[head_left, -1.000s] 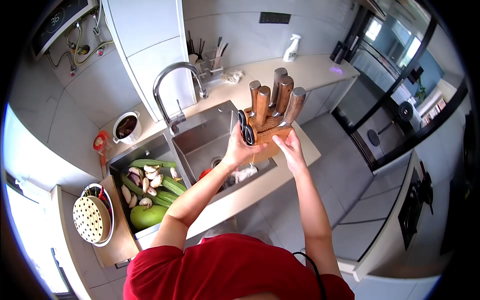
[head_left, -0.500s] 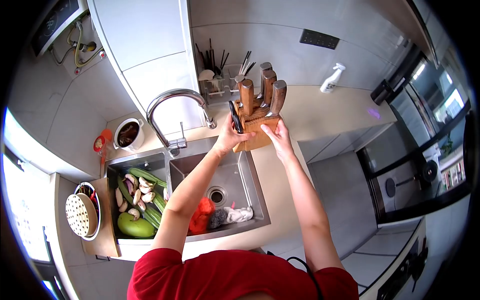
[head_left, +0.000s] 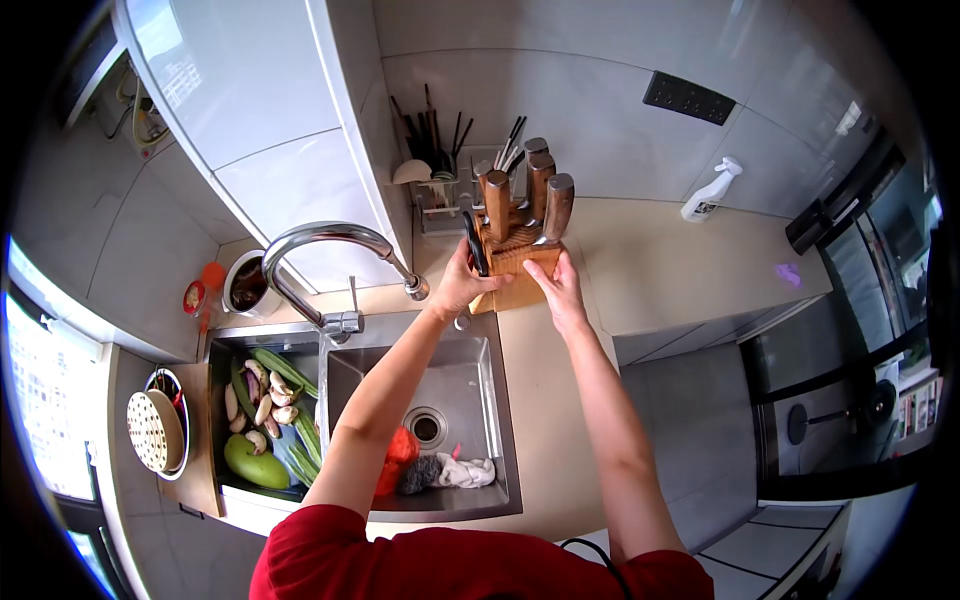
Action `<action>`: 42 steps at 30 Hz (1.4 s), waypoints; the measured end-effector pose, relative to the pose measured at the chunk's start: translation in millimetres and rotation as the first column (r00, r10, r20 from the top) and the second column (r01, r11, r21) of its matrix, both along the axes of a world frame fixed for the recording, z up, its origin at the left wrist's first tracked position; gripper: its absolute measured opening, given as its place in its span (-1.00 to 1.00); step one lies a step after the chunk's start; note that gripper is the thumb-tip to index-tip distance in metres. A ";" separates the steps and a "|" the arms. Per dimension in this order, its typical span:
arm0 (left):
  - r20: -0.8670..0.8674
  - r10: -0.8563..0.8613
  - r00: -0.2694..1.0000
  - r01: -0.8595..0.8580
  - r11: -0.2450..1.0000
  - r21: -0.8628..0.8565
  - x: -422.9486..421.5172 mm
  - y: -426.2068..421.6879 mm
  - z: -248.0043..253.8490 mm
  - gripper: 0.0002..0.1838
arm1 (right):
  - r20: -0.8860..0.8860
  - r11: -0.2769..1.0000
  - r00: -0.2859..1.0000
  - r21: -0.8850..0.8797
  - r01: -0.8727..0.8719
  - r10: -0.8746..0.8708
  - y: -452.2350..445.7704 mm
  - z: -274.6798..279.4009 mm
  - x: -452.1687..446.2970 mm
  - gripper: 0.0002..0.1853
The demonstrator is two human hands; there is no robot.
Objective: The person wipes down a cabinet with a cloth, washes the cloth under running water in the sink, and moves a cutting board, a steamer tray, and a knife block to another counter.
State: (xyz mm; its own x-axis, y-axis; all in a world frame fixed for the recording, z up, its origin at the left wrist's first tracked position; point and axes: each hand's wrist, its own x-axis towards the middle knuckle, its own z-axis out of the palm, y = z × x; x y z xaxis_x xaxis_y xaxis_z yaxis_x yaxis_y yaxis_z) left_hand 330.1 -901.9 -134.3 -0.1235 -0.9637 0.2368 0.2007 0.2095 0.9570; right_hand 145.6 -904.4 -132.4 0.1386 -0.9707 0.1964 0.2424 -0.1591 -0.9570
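A wooden knife block [head_left: 516, 288] stands at the counter beside the sink, gripped from both sides. My left hand [head_left: 463, 283] is closed on its left side, next to the black handles of what look like scissors [head_left: 474, 243]. On the right side, my right hand [head_left: 560, 290] holds the block, thumb across its front. Several wooden-handled knives [head_left: 498, 207] stick up from the slots. Behind the block is a clear utensil rack [head_left: 437, 200] holding dark chopsticks and a white ladle. Whether the block's base rests fully on the counter I cannot tell.
Left of the block is a steel sink [head_left: 470, 375] with cloths [head_left: 466, 472] inside and a curved faucet [head_left: 345, 235]. Vegetables [head_left: 262, 466] fill the left basin. A spray bottle [head_left: 712, 190] stands on the right counter [head_left: 650, 260]. A white pot [head_left: 250, 285] sits in the back corner.
My view has shifted, so the surroundings sit differently in the frame. Both hands still hold the knife block, which appears slightly farther back, closer to the utensil rack.
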 end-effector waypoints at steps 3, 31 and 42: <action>0.022 -0.011 1.000 0.011 1.000 0.018 -0.1 -4.0 0.3 -0.10 | 0.002 1.000 1.000 -0.012 0.010 -0.010 -3.9 -3.7 0.6 -0.43; 0.123 -0.069 0.990 0.051 0.988 0.143 34.8 -16.2 -48.0 -0.12 | -0.781 0.837 0.307 -0.480 0.261 -0.544 151.9 -142.7 -58.1 -0.69; 0.289 0.149 0.946 -0.172 0.983 0.057 36.5 115.9 -40.7 -0.76 | -0.350 0.917 0.876 0.337 -0.214 0.333 238.9 -57.7 72.5 -0.75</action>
State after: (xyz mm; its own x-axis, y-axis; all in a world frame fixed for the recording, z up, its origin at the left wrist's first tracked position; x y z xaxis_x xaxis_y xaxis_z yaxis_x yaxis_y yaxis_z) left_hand 366.6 -786.0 -175.1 -0.0161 -0.9906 0.1359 -0.1104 0.1369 0.9844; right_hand 218.1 -665.4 -190.1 0.4145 -0.8869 -0.2038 -0.1678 0.1456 -0.9750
